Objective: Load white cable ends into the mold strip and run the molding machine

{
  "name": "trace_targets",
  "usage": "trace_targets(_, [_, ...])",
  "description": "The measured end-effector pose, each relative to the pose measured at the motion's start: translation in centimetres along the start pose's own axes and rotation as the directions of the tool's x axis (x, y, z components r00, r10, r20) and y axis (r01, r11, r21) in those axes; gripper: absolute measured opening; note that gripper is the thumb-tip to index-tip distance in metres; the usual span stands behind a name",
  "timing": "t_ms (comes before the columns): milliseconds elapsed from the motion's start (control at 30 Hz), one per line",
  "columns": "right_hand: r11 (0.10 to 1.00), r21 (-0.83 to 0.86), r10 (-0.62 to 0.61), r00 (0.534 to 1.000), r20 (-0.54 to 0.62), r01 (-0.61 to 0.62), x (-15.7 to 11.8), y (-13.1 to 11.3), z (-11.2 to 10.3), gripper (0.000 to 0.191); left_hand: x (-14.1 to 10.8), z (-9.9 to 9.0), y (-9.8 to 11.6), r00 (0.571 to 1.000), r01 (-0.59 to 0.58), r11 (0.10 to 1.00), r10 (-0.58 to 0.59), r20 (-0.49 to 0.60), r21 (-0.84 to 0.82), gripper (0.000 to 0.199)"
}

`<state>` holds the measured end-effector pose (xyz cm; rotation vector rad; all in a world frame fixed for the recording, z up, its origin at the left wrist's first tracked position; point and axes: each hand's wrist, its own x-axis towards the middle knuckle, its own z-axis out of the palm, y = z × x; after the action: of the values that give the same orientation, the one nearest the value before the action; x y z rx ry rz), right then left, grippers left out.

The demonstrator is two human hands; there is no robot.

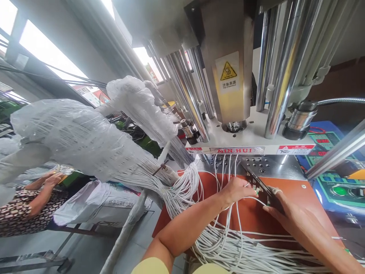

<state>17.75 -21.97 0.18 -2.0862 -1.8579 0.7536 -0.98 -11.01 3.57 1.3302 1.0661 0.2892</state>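
Note:
My left hand (pixel 235 191) reaches over the orange-brown work surface (pixel 296 198), its fingers pinched on the end of a white cable (pixel 258 199) with a small green and white tip. To its right, my right hand (pixel 281 205) grips a dark metal plate (pixel 261 186) that stands tilted, with small light parts along it. The two hands are close together in front of the press. Several white cables hang down from under the press, and a large pile of white cables (pixel 251 253) lies below my hands.
The press (pixel 236 142) with steel columns stands ahead. Plastic-wrapped cable bundles (pixel 85 139) hang at the left. A blue control box (pixel 339 190) is at the right. Another person's hands (pixel 53 179) show at the far left, near a white sack (pixel 105 205).

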Motion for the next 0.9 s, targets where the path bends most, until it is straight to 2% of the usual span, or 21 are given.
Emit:
trace_targets(133, [0.995, -0.043, 0.086, 0.996, 0.024, -0.085, -0.2, -0.7, -0.5, 0.051, 0.7, 0.2, 0.5, 0.998, 0.048, 0.972, -0.053, 0.018, 0.23, 0.028])
trace_targets(267, [0.997, -0.009, 0.073, 0.997, 0.0, -0.072, -0.4, -0.9, -0.7, 0.052, 1.4, 0.5, 0.5, 0.996, 0.069, 0.952, -0.082, 0.033, 0.297, 0.022])
trace_targets(367, [0.998, 0.02, 0.062, 0.998, -0.016, -0.062, -0.4, -1.0, -0.7, 0.051, 1.9, 0.7, 0.0, 0.994, 0.085, 0.969, -0.097, 0.041, 0.233, 0.021])
trace_targets(467, [0.999, 0.023, 0.049, 0.994, -0.093, -0.047, -0.2, -1.0, -0.5, 0.05, 2.2, 0.7, 0.0, 0.991, 0.105, 0.986, -0.115, 0.065, 0.129, 0.02])
trace_targets(567, [0.999, 0.031, 0.04, 0.991, -0.127, -0.036, -0.2, -1.0, -0.4, 0.05, 2.2, 0.7, 1.1, 0.97, 0.202, 0.978, -0.208, 0.124, 0.058, 0.017])
trace_targets(667, [0.999, 0.028, 0.05, 0.991, -0.122, -0.047, -0.3, -1.2, -0.5, 0.05, 1.7, 0.8, 2.3, 0.955, 0.267, 0.964, -0.267, 0.132, 0.02, 0.011])
trace_targets(767, [0.998, 0.031, 0.062, 0.993, -0.104, -0.059, -0.4, -1.7, -0.8, 0.05, 1.3, 1.2, 2.7, 0.96, 0.268, 0.961, -0.26, 0.106, -0.072, 0.011])
trace_targets(900, [0.998, 0.014, 0.059, 0.993, -0.099, -0.058, -0.7, -2.8, -1.0, 0.051, 1.4, 1.7, 2.3, 0.968, 0.247, 0.955, -0.235, 0.089, -0.166, 0.019])
